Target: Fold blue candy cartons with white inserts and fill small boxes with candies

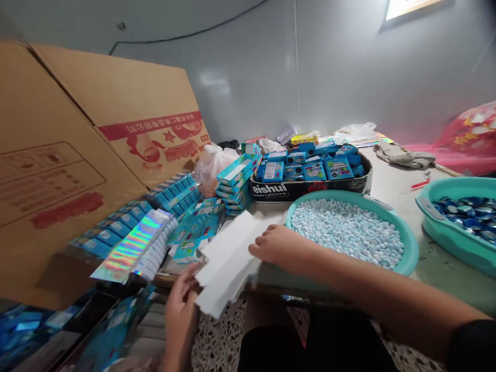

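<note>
Cardboard (228, 253) lies between left hand (182, 294) and right hand (278, 247), at opposite edges.

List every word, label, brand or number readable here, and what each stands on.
"eishui": front of the dark box.
"berry&Drink": below that, same box; its first letters are unclear.
"CARAMELO": small blue box inside it, at the right; the line beneath is blurred.
Stacked teal trays: lettering too small to read surely.
Cardboard carton: red Chinese characters, too blurred to quote.
White sheets: no text visible.
</note>
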### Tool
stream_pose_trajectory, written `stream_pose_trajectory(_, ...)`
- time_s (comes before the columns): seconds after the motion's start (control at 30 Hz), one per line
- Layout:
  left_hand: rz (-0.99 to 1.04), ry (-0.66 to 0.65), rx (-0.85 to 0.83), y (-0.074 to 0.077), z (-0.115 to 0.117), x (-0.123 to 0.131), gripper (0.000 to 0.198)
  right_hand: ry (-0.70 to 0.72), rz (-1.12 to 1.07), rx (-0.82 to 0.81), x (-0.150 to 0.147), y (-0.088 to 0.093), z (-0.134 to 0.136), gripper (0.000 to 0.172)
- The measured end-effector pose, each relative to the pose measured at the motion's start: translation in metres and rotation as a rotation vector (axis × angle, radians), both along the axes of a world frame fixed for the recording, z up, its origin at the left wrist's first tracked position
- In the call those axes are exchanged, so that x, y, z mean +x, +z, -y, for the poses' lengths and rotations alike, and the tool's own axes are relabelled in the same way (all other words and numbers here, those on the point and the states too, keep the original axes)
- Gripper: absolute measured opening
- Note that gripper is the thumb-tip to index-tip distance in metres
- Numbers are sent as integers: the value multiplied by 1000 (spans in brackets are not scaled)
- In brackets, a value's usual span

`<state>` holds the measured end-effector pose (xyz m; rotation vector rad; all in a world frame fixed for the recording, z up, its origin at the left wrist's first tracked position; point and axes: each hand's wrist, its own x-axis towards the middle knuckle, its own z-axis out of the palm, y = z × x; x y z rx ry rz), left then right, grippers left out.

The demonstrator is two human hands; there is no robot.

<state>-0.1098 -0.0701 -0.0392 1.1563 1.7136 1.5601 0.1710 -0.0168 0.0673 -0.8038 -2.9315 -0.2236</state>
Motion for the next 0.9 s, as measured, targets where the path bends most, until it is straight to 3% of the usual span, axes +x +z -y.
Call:
stream_pose_trajectory(0.1,297,-76,-74,-30,11,7,55,-124,152,-144,7,-21,-14,23)
stream_pose_trajectory(0.17,453,-134,-76,-40,16,14,59,-142,185,-177,11,-30,-21,21)
stream_pose_trajectory(0.23,437,-252,-113,-44,17,23,64,-138,175,-178,12,-34,-27,19)
stream_pose_trajectory(0.33,213,-363,-177,-45,9,33,76,-120,121,-167,13,-34,-32,18)
stream_pose_trajectory(0.47,69,-214,-192,-48,-11,40,82,-100,-5,-201,22,-27,-36,19)
stream_pose_trajectory(0.6,-108,-162,-224,-46,-26,38,69,-89,-134,-328,35,-18,-36,12)
stream_pose_trajectory(0.73,-124,-128,-186,-40,-28,34,60,-47,-283,-394,43,-9,-36,9)
stream_pose_trajectory(0.8,-79,-86,-181,-35,-24,32,63,-27,-467,-389,43,-4,-35,11)
stream_pose_trajectory(0.9,47,3,-49,-20,-16,29,64,-67,-1030,-339,41,5,-31,4)
